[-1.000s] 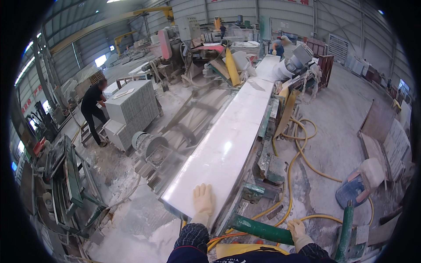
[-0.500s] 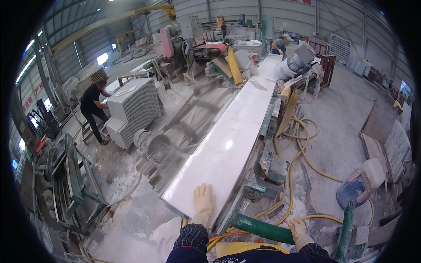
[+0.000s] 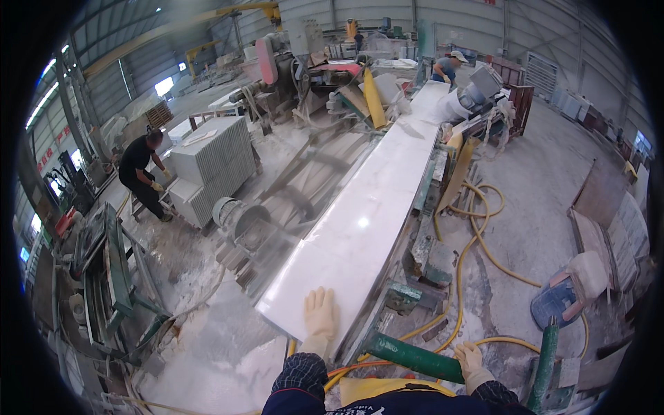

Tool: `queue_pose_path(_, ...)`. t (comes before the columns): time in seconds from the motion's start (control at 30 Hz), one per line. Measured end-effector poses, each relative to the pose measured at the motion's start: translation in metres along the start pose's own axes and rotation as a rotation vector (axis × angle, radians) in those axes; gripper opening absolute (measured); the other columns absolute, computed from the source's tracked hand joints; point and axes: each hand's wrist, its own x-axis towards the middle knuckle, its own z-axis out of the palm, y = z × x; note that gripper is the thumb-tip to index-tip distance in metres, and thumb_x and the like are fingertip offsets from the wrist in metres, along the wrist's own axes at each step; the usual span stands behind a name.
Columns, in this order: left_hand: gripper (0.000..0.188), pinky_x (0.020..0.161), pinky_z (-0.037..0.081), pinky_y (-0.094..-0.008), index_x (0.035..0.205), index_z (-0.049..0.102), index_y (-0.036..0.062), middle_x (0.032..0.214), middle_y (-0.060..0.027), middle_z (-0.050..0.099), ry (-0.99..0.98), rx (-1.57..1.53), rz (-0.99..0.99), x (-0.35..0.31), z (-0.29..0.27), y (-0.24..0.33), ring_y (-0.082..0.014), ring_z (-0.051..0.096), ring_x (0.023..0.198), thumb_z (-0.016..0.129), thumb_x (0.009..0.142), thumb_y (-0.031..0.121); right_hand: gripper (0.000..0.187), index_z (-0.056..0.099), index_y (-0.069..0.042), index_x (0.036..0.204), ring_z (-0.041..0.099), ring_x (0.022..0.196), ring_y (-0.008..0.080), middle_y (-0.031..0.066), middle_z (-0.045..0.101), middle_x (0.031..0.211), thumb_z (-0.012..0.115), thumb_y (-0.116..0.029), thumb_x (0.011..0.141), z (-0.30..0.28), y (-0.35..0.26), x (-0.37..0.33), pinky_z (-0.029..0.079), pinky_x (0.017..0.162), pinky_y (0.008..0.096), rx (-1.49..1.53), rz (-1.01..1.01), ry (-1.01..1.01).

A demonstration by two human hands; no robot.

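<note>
My left hand (image 3: 321,319), in a cream glove, lies flat on the near end of a long white stone slab (image 3: 346,238), fingers stretched out. The slab's polished face runs away from me along a machine bed. My right hand (image 3: 472,364), also gloved in cream, rests at the right end of a green roller (image 3: 415,357), its fingers laid out against it; their undersides are hidden. A yellow apron (image 3: 387,391) shows at my waist between both forearms.
Yellow hoses (image 3: 462,304) loop over the floor on the right, near a blue container (image 3: 555,302). A motor (image 3: 238,218) stands left of the slab. Beyond it, a person (image 3: 143,168) bends beside stacked slabs (image 3: 218,159). Another person (image 3: 446,69) stands at the slab's far end.
The person on the left has drawn their hands back from the top of the stack and lowered them. My two hands keep their places. The view has tilted slightly.
</note>
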Motion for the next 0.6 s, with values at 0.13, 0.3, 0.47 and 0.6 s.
queue_pose_path(0.13,0.046,0.113,0.032,-0.0573,0.132,0.058,0.0041,0.139,-0.0235,0.053,-0.052,-0.042,0.052,-0.004,-0.009,-0.003,-0.0480,0.045,0.129,0.060,0.089,0.020,0.039,0.049,0.004,0.132,0.070,0.098,0.0333,0.0232,0.066,0.114,0.058,-0.001,0.094,-0.004,-0.001,0.011,0.058,0.083,0.0379,-0.009,0.026,-0.015)
queue_pose_path(0.3,0.046,0.114,0.031,-0.0572,0.134,0.057,0.0049,0.140,-0.0243,0.053,-0.195,-0.126,0.153,-0.010,-0.025,-0.011,-0.0486,0.045,0.131,0.059,0.091,0.020,0.034,0.052,-0.001,0.130,0.071,0.092,0.0342,0.0237,0.067,0.114,0.058,-0.009,0.097,0.032,-0.019,0.021,0.060,0.075,0.0379,-0.051,0.189,-0.049)
queue_pose_path(0.47,0.045,0.111,0.035,-0.0552,0.130,0.059,0.0076,0.134,-0.0210,0.056,-0.050,-0.040,0.165,-0.019,-0.022,-0.009,-0.0446,0.048,0.127,0.063,0.087,0.020,0.041,0.049,-0.005,0.138,0.066,0.113,0.0354,0.0238,0.062,0.128,0.059,-0.016,0.100,0.159,-0.046,-0.009,0.056,0.094,0.0414,0.020,0.202,-0.506)
queue_pose_path(0.6,0.047,0.112,0.035,-0.0542,0.130,0.061,0.0090,0.135,-0.0203,0.057,0.002,-0.109,0.147,-0.025,-0.020,-0.014,-0.0438,0.049,0.127,0.065,0.085,0.020,0.049,0.045,-0.005,0.142,0.059,0.123,0.0338,0.0197,0.055,0.138,0.063,-0.018,0.099,0.263,-0.059,-0.044,0.049,0.105,0.0453,-0.012,0.216,-0.650)
